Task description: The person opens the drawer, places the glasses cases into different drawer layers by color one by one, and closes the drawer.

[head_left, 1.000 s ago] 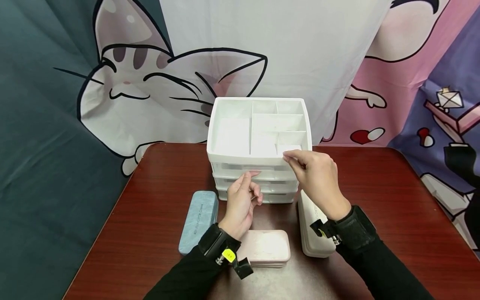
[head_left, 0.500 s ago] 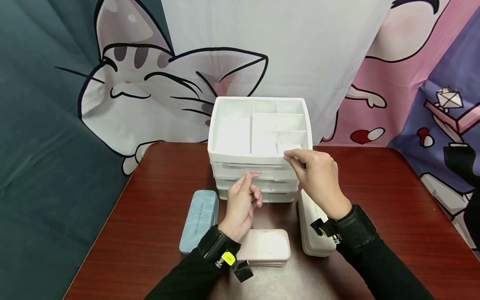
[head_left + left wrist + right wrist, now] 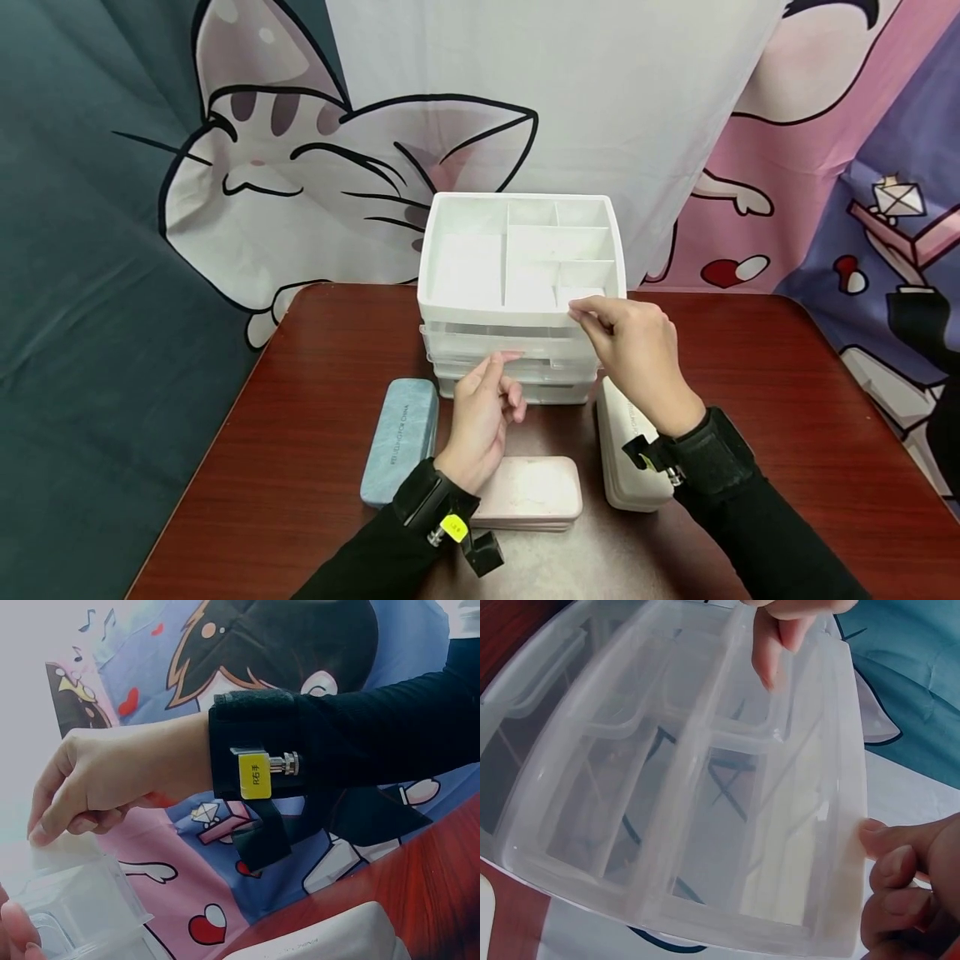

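A white desktop drawer organizer (image 3: pixel 495 317) with a divided top tray stands at the back of the table. Its top drawer (image 3: pixel 467 340), of translucent plastic, juts slightly beyond the lower drawers. My left hand (image 3: pixel 480 417) has its index finger hooked at this drawer's front handle; in the right wrist view its fingertips (image 3: pixel 766 656) reach the handle, though their exact contact is partly hidden. My right hand (image 3: pixel 637 350) pinches the top tray's front rim near the right corner between thumb and index finger. Inside the drawer, nothing can be made out.
A blue oblong case (image 3: pixel 399 442) lies left of my left forearm. Between the forearms is a pale pink case (image 3: pixel 528 492), and a cream case (image 3: pixel 626 462) sits partly under my right wrist. Printed cloth (image 3: pixel 637 100) hangs behind the reddish-brown table (image 3: pixel 262 483).
The top drawer has slid a little out toward me, with my left index finger drawn slightly back and down. My right hand keeps its pinch on the rim. The cases lie unmoved.
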A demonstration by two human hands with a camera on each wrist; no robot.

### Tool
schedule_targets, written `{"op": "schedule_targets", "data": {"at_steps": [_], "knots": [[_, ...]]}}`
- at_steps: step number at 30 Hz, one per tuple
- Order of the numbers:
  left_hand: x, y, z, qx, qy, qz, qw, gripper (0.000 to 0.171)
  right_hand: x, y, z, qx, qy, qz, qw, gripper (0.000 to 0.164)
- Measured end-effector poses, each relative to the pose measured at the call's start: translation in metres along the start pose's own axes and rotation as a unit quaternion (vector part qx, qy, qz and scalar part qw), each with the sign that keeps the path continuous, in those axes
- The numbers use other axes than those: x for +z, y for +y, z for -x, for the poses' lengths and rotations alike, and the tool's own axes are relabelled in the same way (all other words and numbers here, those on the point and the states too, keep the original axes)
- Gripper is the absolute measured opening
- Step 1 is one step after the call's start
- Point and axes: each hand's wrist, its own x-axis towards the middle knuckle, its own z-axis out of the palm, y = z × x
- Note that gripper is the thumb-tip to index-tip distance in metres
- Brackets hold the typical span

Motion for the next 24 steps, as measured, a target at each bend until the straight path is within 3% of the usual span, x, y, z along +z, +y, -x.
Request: {"op": "schedule_targets", "data": {"at_steps": [8,16,24], "knots": [[-0.003,0.001,0.004,-0.003,0.002,-0.009,1.0000,0.040,-0.005,0.000,-0.006,0.022,-0.044,0.007,0.999,0.009],[-0.004,0.001,0.009,-0.014,0.006,-0.006,0.9999,0.038,-0.005,0.001,-0.006,0.023,-0.046,0.005,0.999,0.009],[-0.005,0.000,0.016,-0.003,0.000,-0.011,0.9999,0.038,-0.007,0.001,-0.007,0.030,-0.053,0.002,0.998,0.009]]}}
